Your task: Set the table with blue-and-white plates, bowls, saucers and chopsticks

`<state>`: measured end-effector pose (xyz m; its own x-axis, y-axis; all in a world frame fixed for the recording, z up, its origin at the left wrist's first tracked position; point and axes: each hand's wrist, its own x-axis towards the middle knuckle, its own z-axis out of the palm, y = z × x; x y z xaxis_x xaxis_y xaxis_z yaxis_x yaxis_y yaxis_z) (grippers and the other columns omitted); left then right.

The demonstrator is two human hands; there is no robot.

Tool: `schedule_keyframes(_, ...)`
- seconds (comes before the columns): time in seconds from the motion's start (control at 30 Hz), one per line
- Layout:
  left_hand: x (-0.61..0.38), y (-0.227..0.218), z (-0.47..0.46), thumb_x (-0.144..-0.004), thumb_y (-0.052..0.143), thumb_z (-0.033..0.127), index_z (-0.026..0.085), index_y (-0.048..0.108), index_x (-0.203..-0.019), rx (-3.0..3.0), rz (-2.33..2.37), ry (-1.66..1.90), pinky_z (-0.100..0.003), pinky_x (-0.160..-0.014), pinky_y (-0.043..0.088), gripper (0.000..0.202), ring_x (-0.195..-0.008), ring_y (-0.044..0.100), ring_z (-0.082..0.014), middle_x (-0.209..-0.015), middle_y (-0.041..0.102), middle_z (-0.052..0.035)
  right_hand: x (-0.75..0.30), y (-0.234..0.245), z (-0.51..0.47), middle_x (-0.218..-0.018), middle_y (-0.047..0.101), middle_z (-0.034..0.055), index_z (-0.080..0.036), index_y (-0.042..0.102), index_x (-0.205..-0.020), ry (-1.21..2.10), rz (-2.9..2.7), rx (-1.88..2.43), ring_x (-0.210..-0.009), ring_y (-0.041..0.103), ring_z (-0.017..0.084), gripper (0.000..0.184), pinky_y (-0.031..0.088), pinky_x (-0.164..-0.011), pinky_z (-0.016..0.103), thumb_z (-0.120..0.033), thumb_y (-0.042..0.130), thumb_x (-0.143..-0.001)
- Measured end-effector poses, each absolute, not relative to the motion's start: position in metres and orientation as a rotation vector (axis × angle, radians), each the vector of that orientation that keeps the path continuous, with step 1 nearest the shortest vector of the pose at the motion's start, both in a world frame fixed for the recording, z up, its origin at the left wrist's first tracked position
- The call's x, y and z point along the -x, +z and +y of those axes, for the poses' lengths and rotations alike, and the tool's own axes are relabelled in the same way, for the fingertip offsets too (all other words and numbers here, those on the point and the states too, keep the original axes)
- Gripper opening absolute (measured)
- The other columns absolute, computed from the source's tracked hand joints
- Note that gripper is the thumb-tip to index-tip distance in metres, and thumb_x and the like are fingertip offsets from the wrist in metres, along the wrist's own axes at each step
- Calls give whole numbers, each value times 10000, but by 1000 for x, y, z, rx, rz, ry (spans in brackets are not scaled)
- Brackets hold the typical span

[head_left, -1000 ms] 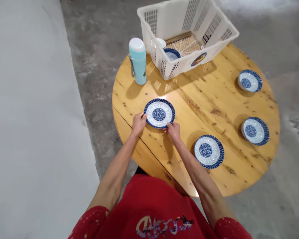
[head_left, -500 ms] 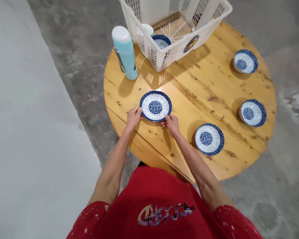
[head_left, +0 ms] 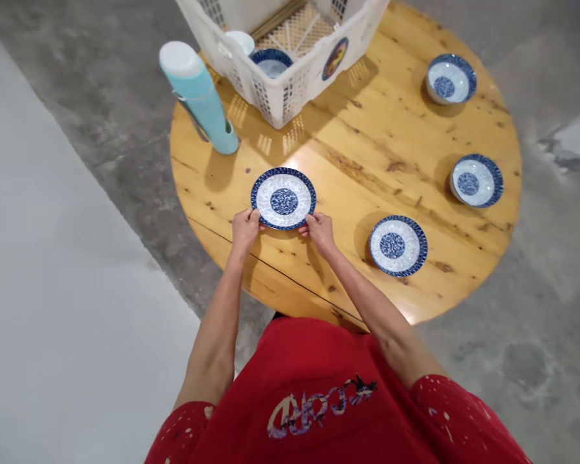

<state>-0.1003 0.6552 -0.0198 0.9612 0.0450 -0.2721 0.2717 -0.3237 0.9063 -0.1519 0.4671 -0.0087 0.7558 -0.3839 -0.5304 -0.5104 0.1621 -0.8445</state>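
Note:
A blue-and-white patterned plate (head_left: 283, 198) lies flat on the round wooden table (head_left: 348, 167). My left hand (head_left: 244, 229) grips its near left rim with curled fingers. My right hand (head_left: 319, 231) pinches the near right rim. Both arms reach forward from my red shirt at the bottom of the view.
A second plate (head_left: 397, 245) lies to the right, with two blue-and-white bowls (head_left: 476, 180) (head_left: 450, 77) further right. A teal flask (head_left: 198, 96) stands at the back left beside a white plastic basket (head_left: 290, 38) holding a bowl and chopsticks. Grey concrete floor surrounds the table.
The view has tilted and shifted, so the table sits higher and further left in frame. My hands stay on the plate's near rim and the plate has hardly moved on the table.

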Motion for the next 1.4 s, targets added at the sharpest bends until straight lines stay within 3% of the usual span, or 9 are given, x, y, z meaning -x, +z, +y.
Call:
schedule_keyframes(0.37, 93, -27, 658, -792, 543, 371, 191, 467, -622, -1899, 193, -211, -237, -544, 548, 259, -550, 553, -120, -563, 476, 38, 156, -21, 475, -541, 611, -50, -195, 519, -730, 92, 739, 1354, -464, 623, 80, 219, 462, -432, 133, -210, 596, -935)
schedule_keyframes(0.73, 87, -28, 657, -806, 517, 400, 161, 575, -689, -1966, 214, -241, -230, -537, 540, 272, -547, 580, -124, -597, 586, 8, 151, -22, 481, -483, 594, -45, -188, 532, -708, 129, 735, 1434, -412, 586, 86, 232, 471, -413, 147, -132, 525, -933)
schedule_keyframes(1.0, 78, -23, 666, -747, 532, 373, 184, 476, -611, -1942, 194, -201, -240, -511, 521, 240, -492, 516, -105, -535, 466, 51, 145, -14, 489, -514, 609, -28, -162, 543, -748, 161, 739, 1439, -441, 602, 92, 207, 486, -428, 150, -97, 488, -937)
schedule_keyframes(1.17, 78, -26, 669, -737, 536, 407, 198, 441, -599, -1945, 199, -177, -245, -492, 510, 268, -503, 558, -129, -515, 438, 57, 143, -16, 489, -526, 623, -26, -163, 549, -772, 170, 733, 1472, -427, 594, 88, 186, 499, -446, 155, -117, 493, -943)
schedule_keyframes(1.4, 82, -22, 666, -766, 507, 409, 186, 493, -642, -1995, 191, -179, -277, -545, 540, 255, -541, 571, -143, -564, 501, 28, 142, -19, 484, -532, 630, -15, -160, 550, -761, 190, 690, 1524, -427, 591, 88, 185, 493, -442, 155, -116, 507, -935)
